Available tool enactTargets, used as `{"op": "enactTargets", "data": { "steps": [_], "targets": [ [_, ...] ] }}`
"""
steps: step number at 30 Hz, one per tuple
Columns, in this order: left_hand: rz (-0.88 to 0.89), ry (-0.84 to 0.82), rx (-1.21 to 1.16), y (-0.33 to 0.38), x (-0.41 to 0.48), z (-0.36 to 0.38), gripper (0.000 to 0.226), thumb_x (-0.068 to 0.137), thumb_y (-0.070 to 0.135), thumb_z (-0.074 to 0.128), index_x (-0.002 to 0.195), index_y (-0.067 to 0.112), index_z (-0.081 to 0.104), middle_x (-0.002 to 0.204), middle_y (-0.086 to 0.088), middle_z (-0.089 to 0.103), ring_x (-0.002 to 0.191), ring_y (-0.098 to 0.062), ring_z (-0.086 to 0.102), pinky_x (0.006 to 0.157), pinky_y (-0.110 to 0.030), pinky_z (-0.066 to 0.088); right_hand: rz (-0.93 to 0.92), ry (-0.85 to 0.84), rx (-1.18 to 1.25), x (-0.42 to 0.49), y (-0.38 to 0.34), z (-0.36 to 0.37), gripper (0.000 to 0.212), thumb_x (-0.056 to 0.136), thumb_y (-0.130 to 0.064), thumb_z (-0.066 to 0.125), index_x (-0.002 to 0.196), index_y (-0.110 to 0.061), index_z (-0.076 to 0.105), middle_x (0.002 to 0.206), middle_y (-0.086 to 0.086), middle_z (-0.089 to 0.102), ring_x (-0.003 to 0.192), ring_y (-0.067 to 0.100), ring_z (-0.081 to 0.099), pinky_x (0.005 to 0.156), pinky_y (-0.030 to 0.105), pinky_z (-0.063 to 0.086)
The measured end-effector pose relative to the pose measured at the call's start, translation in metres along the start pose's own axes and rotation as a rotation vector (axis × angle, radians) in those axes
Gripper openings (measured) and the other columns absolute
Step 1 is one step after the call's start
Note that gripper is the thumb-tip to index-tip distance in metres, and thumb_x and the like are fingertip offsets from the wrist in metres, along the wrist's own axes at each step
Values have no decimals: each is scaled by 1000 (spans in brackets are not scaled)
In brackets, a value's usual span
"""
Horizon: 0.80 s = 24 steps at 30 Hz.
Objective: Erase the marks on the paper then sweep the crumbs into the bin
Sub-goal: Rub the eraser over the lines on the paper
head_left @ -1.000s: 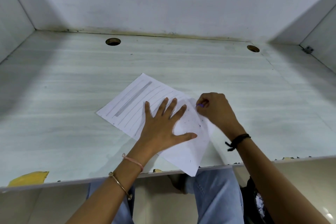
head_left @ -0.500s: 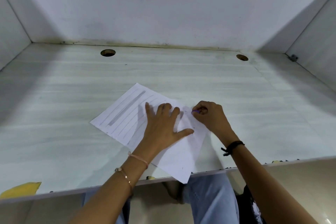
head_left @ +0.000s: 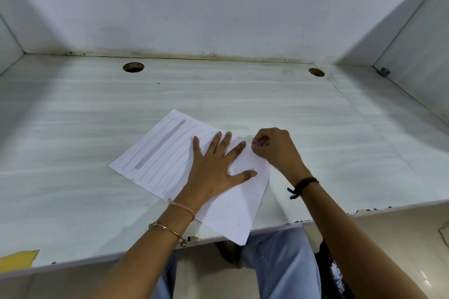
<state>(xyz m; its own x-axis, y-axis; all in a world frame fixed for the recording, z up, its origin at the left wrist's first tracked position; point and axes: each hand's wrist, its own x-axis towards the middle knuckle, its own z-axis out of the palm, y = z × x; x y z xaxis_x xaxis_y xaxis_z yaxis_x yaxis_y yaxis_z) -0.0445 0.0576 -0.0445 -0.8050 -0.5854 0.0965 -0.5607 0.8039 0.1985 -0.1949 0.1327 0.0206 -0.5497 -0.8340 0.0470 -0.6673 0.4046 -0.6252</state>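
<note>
- Pinning the lined paper sheet [head_left: 170, 160] flat on the white desk [head_left: 73, 153], the left hand [head_left: 216, 167] lies palm-down with fingers spread apart, so the sheet should not slide or crease under rubbing
- The right hand [head_left: 274, 150] sits at 3 o'clock of the left hand, its fingers pinched together on a small purple eraser [head_left: 257, 144], of which only a tip shows; the tip meets the sheet near its right edge
- A broad dark pencil band [head_left: 160, 144] and thin ruled strokes remain at 10 o'clock of the left hand; judgement: erasing is only partly done
- The sheet lies skewed, its near corner overhanging the desk's front edge at 6 o'clock
- Dark specks near the left thumb may be eraser crumbs; too small to confirm
- No bin is in view, so the sweeping target cannot be located
</note>
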Motion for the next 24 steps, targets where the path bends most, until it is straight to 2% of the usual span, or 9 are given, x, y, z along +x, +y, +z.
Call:
{"op": "enactTargets", "data": {
  "steps": [2, 6, 8, 11, 13, 17, 21, 24],
  "targets": [
    [10, 5, -4, 0, 0, 0, 89, 71, 88, 3, 150, 46, 3, 162, 3, -5, 149, -18, -8, 111, -66, -9, -2, -1, -77, 2, -6, 1, 8, 76, 0, 63, 80, -2, 70, 77, 7, 66, 65, 15, 56, 52, 13, 40],
    [12, 8, -11, 1, -1, 0, 85, 76, 85, 11, 150, 45, 6, 162, 3, -5, 149, -17, -9, 110, -67, -9, -64, -118, -9, -19, -16, 11, 7, 72, -1, 65, 72, -6, 70, 67, 0, 64, 55, 7, 55, 50, 10, 40],
    [12, -2, -8, 0, 0, 0, 87, 74, 85, 10, 151, 44, 5, 162, 3, -5, 149, -18, -9, 110, -67, -9, -31, -65, -17, -15, -7, 5, 6, 73, -2, 65, 74, -5, 70, 71, 4, 66, 60, 13, 58, 54, 19, 44],
    [7, 0, 3, 0, 1, 1, 91, 71, 86, 6, 151, 44, 4, 162, 3, -6, 149, -19, -8, 110, -68, -7, 33, 21, -118, 3, 2, -10, 9, 74, 1, 61, 76, -1, 69, 73, 5, 63, 65, 18, 56, 51, 18, 38],
    [13, -9, 14, -1, 1, 1, 90, 71, 86, 5, 151, 44, 3, 162, 2, -6, 149, -19, -8, 110, -68, -7, 7, 41, -181, 5, -5, -8, 9, 73, 1, 61, 77, -2, 69, 73, 4, 63, 66, 16, 56, 52, 19, 37],
    [13, 7, -9, -1, 1, 1, 90, 72, 87, 4, 151, 44, 6, 162, 3, -4, 149, -18, -8, 110, -68, -9, -63, -76, -38, -18, -15, 12, 5, 73, -3, 65, 75, -5, 69, 69, 1, 63, 58, 7, 54, 52, 10, 39],
    [1, -5, -15, 0, 1, 2, 91, 70, 88, 5, 150, 45, 5, 162, 3, -5, 149, -18, -8, 110, -66, -11, 57, 15, -58, 0, 8, -9, 7, 73, 0, 64, 77, -2, 70, 74, 7, 65, 69, 20, 61, 56, 21, 44],
    [15, 4, 16, 0, 1, 1, 94, 68, 87, 0, 151, 44, 4, 162, 2, -4, 149, -20, -7, 110, -68, -8, 30, 72, -119, 2, 1, -10, 7, 74, 1, 63, 78, 0, 69, 75, 8, 65, 71, 21, 60, 59, 23, 44]
  ]
}}
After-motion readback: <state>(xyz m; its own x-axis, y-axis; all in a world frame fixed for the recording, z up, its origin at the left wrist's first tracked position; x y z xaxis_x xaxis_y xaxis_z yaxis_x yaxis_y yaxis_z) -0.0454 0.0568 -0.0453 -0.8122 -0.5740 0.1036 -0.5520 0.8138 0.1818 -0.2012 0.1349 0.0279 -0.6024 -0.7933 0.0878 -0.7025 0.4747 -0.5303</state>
